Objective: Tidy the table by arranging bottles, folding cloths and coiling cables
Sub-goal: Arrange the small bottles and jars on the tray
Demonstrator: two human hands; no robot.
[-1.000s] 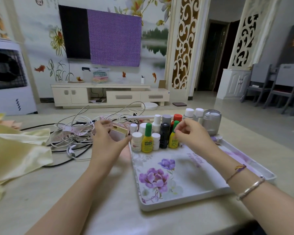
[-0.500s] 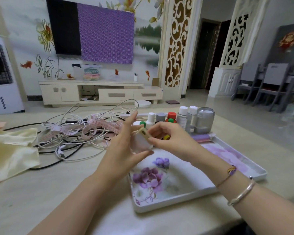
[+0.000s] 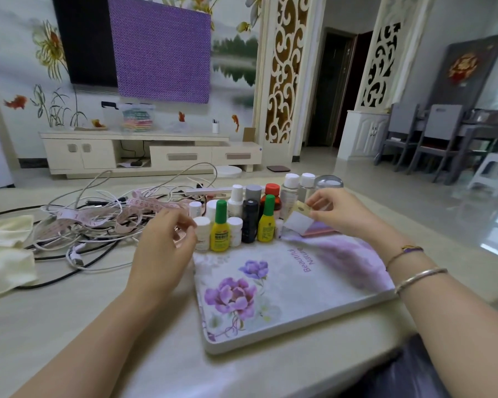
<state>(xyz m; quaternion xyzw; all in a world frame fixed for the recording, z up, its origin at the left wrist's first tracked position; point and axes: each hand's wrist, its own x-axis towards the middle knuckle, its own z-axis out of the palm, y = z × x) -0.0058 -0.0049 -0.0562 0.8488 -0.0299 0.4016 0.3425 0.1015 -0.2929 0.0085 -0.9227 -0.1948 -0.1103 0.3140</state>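
A floral white tray (image 3: 273,334) lies on the table with several small bottles (image 3: 249,221) standing along its far edge, among them two yellow ones with green caps. My right hand (image 3: 339,209) pinches a small white and gold box (image 3: 298,218) just right of the bottles, above the tray's far right part. My left hand (image 3: 163,248) hovers with loosely curled fingers at the tray's left edge, holding nothing. A tangle of white and black cables (image 3: 98,225) with a pink tape measure (image 3: 133,209) lies to the left. Pale yellow cloths (image 3: 5,251) lie at far left.
A clear jar (image 3: 328,183) and two white-capped bottles stand behind my right hand. A white power strip (image 3: 207,191) lies behind the bottles. Beyond the table are a TV cabinet, floor and grey chairs at right.
The small box passed from my left hand to my right, which carried it right, past the bottles. My left hand drew back to the tray's left edge.
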